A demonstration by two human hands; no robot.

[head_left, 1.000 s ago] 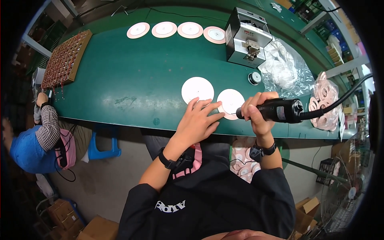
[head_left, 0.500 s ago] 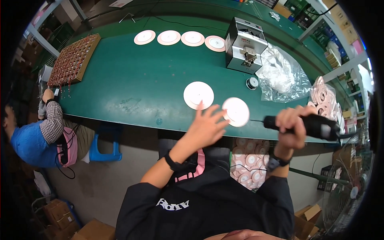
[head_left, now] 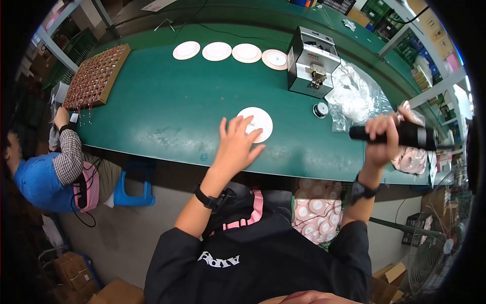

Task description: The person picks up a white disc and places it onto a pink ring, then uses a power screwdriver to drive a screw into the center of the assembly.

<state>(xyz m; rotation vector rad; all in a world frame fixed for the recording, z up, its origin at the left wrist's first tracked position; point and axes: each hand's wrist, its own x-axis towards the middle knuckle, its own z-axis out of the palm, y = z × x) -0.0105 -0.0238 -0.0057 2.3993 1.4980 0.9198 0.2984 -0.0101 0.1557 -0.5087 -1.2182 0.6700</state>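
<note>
My left hand [head_left: 236, 142] reaches over a round white disc [head_left: 263, 120] on the green table, its fingers spread and the fingertips over the disc. Whether they touch it I cannot tell for sure. My right hand [head_left: 380, 136] is wrapped round a black electric screwdriver [head_left: 412, 135], held above the table at the right and pointing left. No bit can be made out at its tip. Farther back, several pinkish-white discs [head_left: 216, 51] lie in a row beside a silver and black machine [head_left: 312, 63].
A wire spool [head_left: 320, 110] and a clear plastic bag [head_left: 354, 99] sit near the machine. Pinkish rings [head_left: 409, 161] lie at the right. Below the table edge is a heap of discs [head_left: 318, 213]. At the left, a person [head_left: 45, 172] sits by a wired tray [head_left: 96, 76].
My left hand has moved left onto the remaining disc. The second disc beside it is gone from the table. My right hand has raised the screwdriver away, to the right.
</note>
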